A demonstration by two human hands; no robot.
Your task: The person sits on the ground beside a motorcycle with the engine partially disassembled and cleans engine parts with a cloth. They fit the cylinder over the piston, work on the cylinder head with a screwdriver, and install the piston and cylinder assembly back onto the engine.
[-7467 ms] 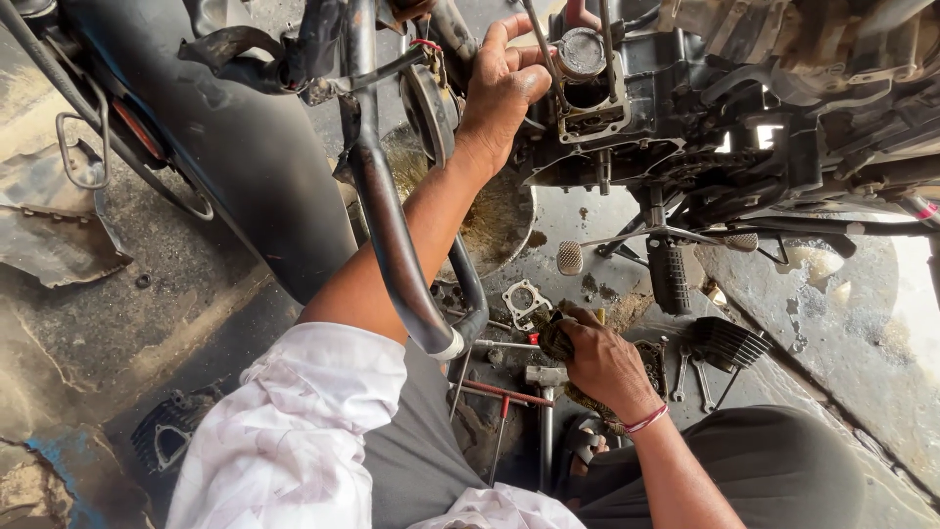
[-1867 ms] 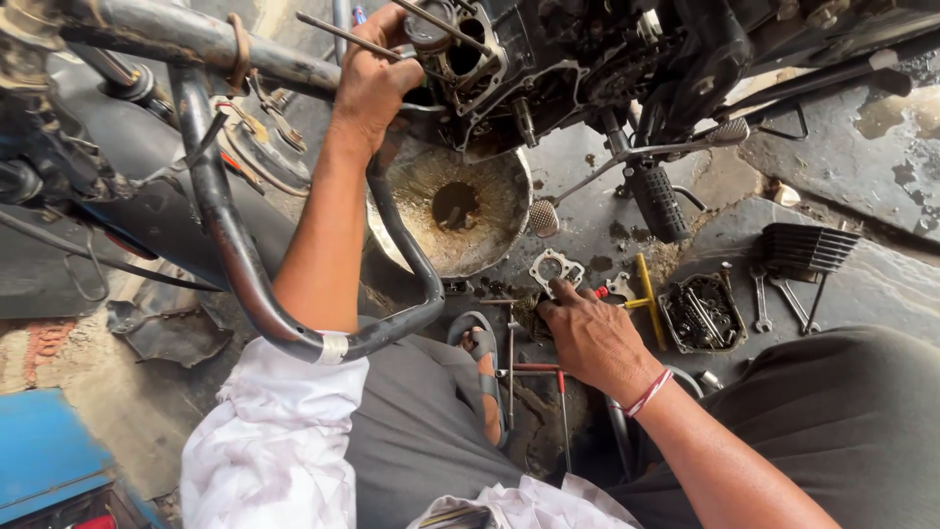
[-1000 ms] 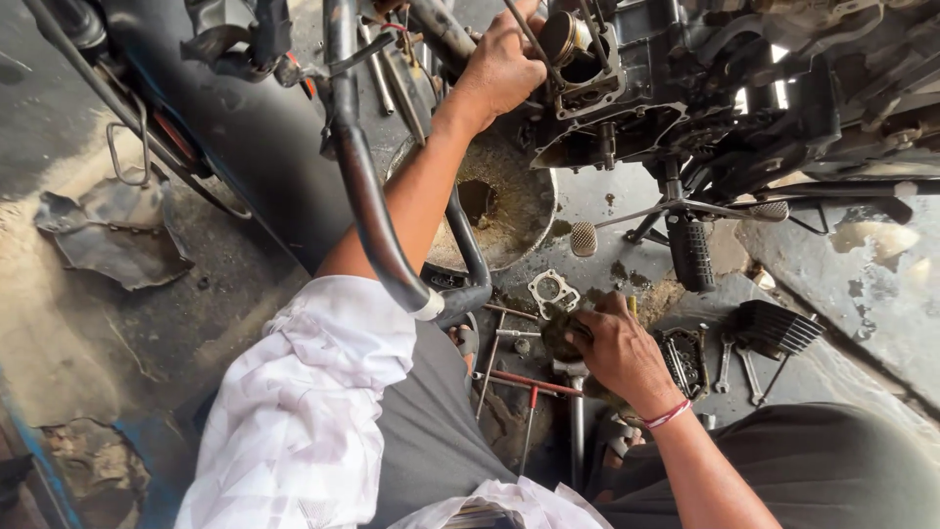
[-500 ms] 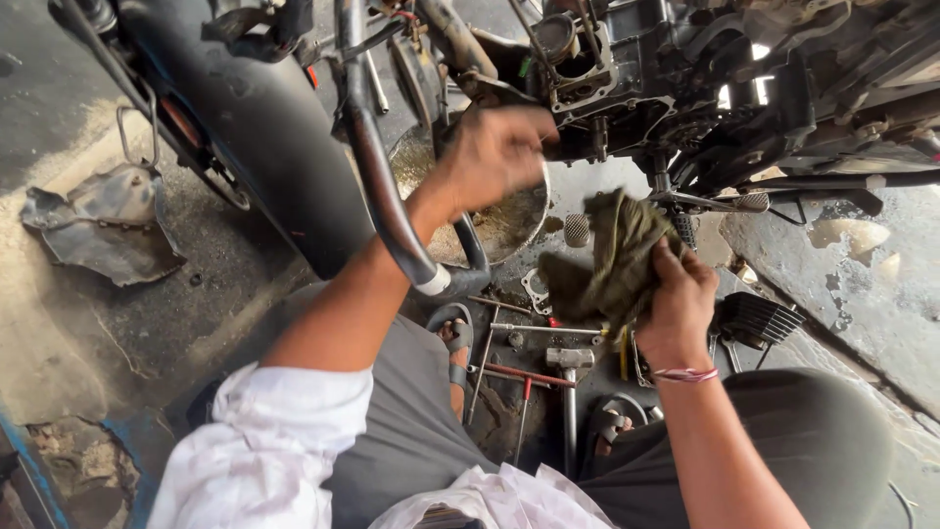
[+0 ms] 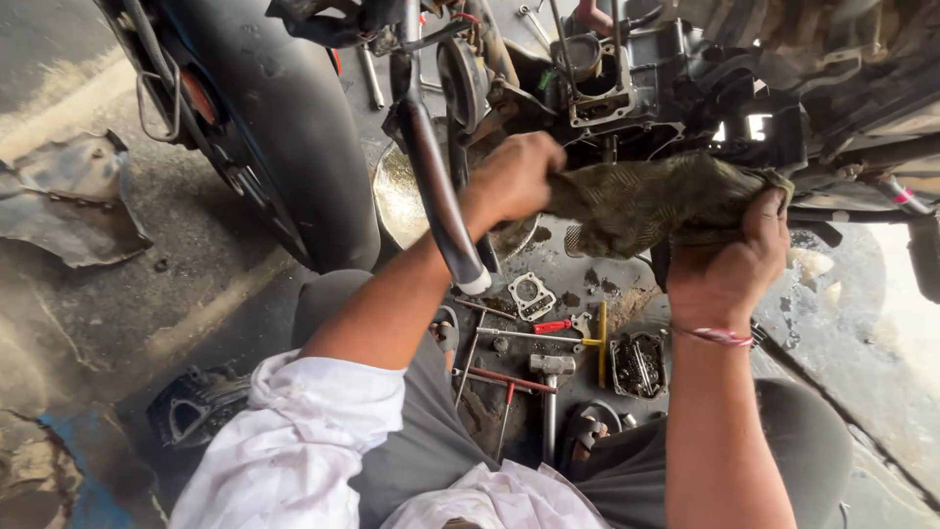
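Both hands stretch a rag (image 5: pixel 651 201) between them, just under the open engine block (image 5: pixel 627 83). The left hand (image 5: pixel 514 176) has its fingers clenched around the rag's left end; the right hand (image 5: pixel 729 269) grips the right end from below, fingers curled over the cloth edge. The rag is coarse, olive-brown and grimy, with a woven zigzag pattern, pulled nearly flat.

Room is tight: a curved, dark exhaust pipe (image 5: pixel 436 196) runs just beside the left forearm, and the smooth black tyre (image 5: pixel 284 147) stands close on the left. A round, greasy metal pan (image 5: pixel 406 201) sits behind the pipe.

On the stained concrete floor (image 5: pixel 127 284) between the knees lie a hammer (image 5: pixel 548 397), a red-handled screwdriver (image 5: pixel 548 327) and a flat gasket (image 5: pixel 532 294), closely packed.
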